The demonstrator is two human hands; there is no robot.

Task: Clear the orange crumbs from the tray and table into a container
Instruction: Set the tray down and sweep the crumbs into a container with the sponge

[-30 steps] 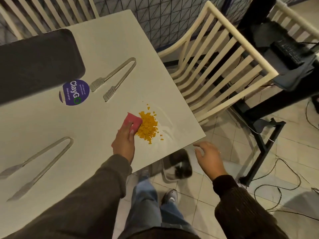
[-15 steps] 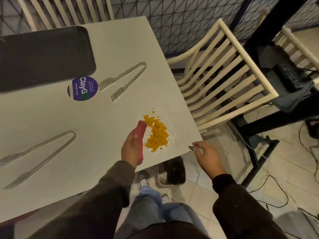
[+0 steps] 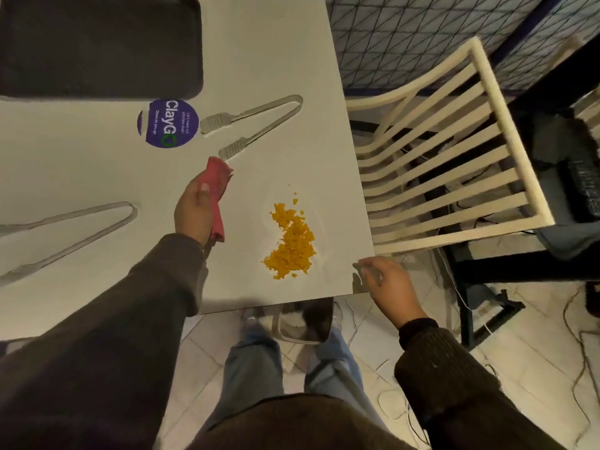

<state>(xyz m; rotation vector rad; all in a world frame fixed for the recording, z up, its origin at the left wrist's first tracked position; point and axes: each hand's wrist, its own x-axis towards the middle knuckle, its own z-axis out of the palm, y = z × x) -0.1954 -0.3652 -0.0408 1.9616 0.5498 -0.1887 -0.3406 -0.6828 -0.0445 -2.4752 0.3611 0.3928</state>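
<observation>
Two tongs lie on the table: one at the left edge, the other beside a round purple sticker. One dark tray sits at the far left corner. The left hand grips one pink cloth, lifted clear of the one crumb pile, which lies on the table near its right corner. The right hand hovers at that corner, fingers loosely spread, holding nothing. One container stands on the floor below. One chair stands right.

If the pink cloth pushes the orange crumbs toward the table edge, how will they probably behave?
The orange crumbs are small loose bits, so they probably slide easily and scatter. Strays already lie apart. Near the table edge, some may fall off.
</observation>
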